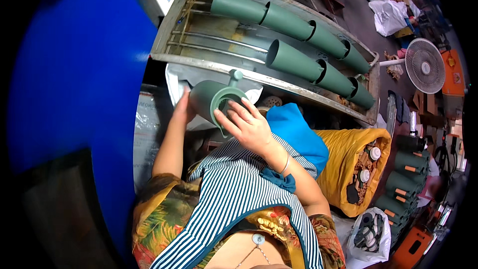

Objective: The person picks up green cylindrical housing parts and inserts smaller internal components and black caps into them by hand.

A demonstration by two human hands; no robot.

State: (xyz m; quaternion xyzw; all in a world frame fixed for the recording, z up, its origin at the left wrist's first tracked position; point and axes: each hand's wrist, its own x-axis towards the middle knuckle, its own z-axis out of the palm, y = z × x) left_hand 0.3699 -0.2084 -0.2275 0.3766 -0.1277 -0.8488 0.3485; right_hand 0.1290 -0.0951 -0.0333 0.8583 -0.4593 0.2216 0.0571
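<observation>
A green plastic pot-like body point(204, 98) is tilted in front of me, its ringed opening turned toward me. A short round-ended stub sticks up from its rim. My left hand point(183, 109) grips it from the left side, most of the fingers hidden behind it. With curled fingers my right hand point(249, 125) holds the near rim, some fingertips at the edge of the opening. Just beyond, a worn tray point(199, 62) holds two rows of similar green tapered cylinders point(291, 60), nested end to end along metal rods point(224, 40).
A blue panel point(89, 69) stands close on my left. To the right are a yellow sack point(328, 169) of small brown and white parts, a white bag point(361, 254) of dark parts, stacked green bodies point(406, 182) and a white fan point(424, 66). Blue cloth point(296, 129) lies by my right arm.
</observation>
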